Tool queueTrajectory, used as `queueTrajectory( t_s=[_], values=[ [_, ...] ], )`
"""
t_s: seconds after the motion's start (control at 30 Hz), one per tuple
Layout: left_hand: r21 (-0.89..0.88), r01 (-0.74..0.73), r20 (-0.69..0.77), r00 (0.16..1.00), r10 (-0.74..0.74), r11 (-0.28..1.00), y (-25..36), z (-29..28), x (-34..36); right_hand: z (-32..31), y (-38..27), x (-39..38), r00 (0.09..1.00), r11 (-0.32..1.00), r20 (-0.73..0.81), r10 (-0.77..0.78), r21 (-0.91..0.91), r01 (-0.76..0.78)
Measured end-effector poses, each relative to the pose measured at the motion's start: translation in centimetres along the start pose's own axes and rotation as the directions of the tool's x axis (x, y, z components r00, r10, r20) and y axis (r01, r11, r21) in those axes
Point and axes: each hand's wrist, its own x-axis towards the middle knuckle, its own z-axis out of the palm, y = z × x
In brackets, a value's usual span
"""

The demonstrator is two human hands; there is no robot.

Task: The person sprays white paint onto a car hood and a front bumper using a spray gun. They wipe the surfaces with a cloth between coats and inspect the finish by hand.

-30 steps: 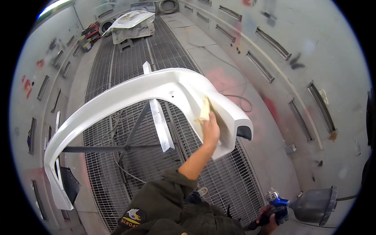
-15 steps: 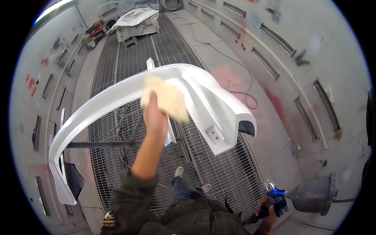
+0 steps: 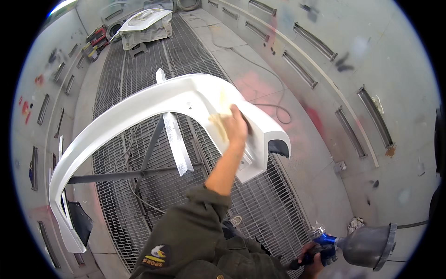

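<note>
A white curved car body panel [image 3: 111, 111], arched like a wheel-arch piece or bumper end, rests on a metal stand [image 3: 155, 139]. My left hand [image 3: 237, 126] is closed on a pale yellow cloth [image 3: 217, 124], which lies against the panel's inner face near its right end. Part of the cloth is hidden behind the hand. At the lower right my right hand [image 3: 313, 260] grips a spray gun [image 3: 325, 239] with a blue body and a grey cup [image 3: 367, 246], held away from the panel.
Metal floor grating [image 3: 260, 204] runs beneath the panel. A hose [image 3: 274, 74] snakes along the floor at the right. Farther back, a masked white part [image 3: 146, 21] sits on a support, with cans [image 3: 90, 51] to its left. Walls with metal handles flank both sides.
My left hand has moved right with the cloth, from above the panel's middle onto its right part. The view has shifted slightly; my right hand still holds the spray gun at the lower right.
</note>
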Motion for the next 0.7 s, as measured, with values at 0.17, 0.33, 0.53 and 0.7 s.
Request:
queueTrajectory(
  t_s=[0.17, 0.33, 0.53, 0.7],
  values=[
    [0.059, 0.101, 0.297, 0.948, -0.114, 0.993, 2.8, 0.4, -13.6, -2.2, 1.0, 0.2, 0.999, 0.999, 0.03, 0.032, 0.039, -0.033],
    [-0.085, -0.145, 0.489, 0.856, 0.168, 0.986, 3.0, -3.2, -23.6, -0.1, 0.4, 1.2, 0.997, 0.999, 0.064, 0.037, -0.007, -0.037],
    [-0.501, 0.176, 0.058, 0.984, -0.17, 0.848, 8.2, -9.9, -16.4, 0.7, -0.6, 1.2, 0.984, 0.997, 0.158, 0.08, -0.028, -0.076],
    [0.562, -0.481, 0.226, 0.872, 0.434, 0.673, 8.3, -11.2, -5.1, 2.3, -1.8, 1.4, 0.991, 0.997, 0.102, 0.083, -0.006, -0.083]
  ],
)
